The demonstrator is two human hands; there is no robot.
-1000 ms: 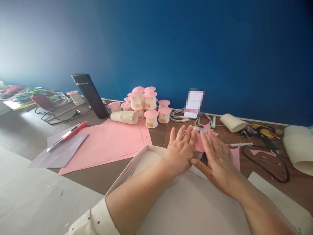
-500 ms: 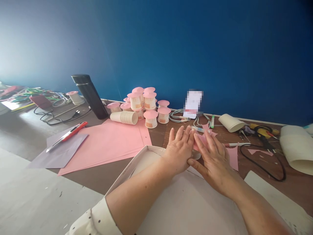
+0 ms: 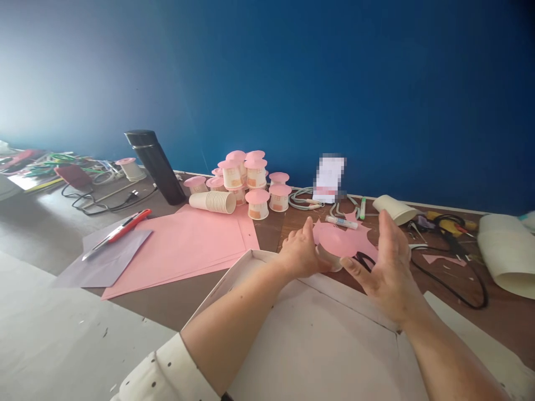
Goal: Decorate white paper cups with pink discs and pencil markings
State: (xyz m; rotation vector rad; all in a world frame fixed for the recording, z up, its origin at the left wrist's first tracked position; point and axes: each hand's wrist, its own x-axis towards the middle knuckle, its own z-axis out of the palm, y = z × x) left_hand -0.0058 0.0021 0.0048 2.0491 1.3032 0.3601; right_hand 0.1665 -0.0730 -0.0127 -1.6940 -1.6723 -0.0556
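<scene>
A small paper cup [image 3: 330, 260] topped by a round pink paper disc [image 3: 337, 239] stands between my two hands, just beyond the box edge. My left hand [image 3: 298, 255] rests against the cup's left side, its fingers curled and partly hidden behind it. To the right, my right hand [image 3: 388, 267] is open, thumb and fingers spread, apart from the cup. Pink paper scraps [image 3: 363, 240] with curved cut-outs lie behind the disc. A dark looped handle [image 3: 365, 259] shows beside my right thumb.
Finished-looking cup houses with pink roofs [image 3: 258, 197] stand by the wall near stacked paper cups [image 3: 212, 201]. A red cutter [image 3: 125, 227] lies on paper at left, before a black flask [image 3: 156, 167]. A shallow white box [image 3: 309, 334] fills the front. A phone [image 3: 329, 179] leans at the wall.
My hands were together, laid flat over the pink disc. They have parted: the right moved right and opened, the left slid to the cup's side, and the disc on the cup is uncovered.
</scene>
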